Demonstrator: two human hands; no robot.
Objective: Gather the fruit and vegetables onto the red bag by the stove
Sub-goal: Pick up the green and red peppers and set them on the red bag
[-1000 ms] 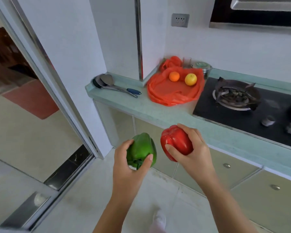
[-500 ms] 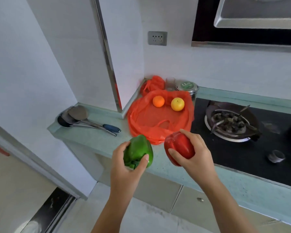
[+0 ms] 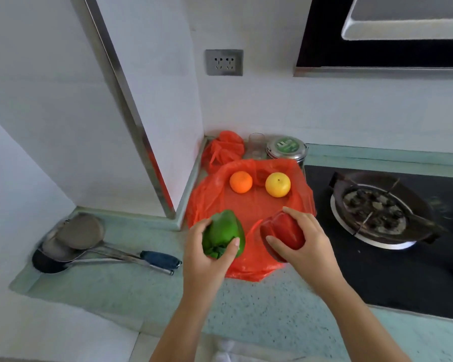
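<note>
Plainly, the placing step was in hand. On the pale green speckled stone countertop (image 3: pixel 259 304), just beside the black glass gas stove (image 3: pixel 377 273), a flattened red plastic bag (image 3: pixel 249 205) lay spread. Over its near half the left hand (image 3: pixel 207 259) gripped a glossy green bell pepper (image 3: pixel 224 231), fingers and thumb curled round it, and the right hand (image 3: pixel 306 252) likewise clasped a shiny red bell pepper (image 3: pixel 283 232); whether either pepper touched the plastic could not be told. The next move probably called for lowering both onto the bare patch of bag, then spreading the fingers gently so nothing rolled. Behind the bag stood a lidded metal tin (image 3: pixel 287 147), its contents hidden. On the bag's far half sat a round yellow citrus fruit (image 3: pixel 277 184) and a small orange mandarin (image 3: pixel 241 181), apart.
</note>
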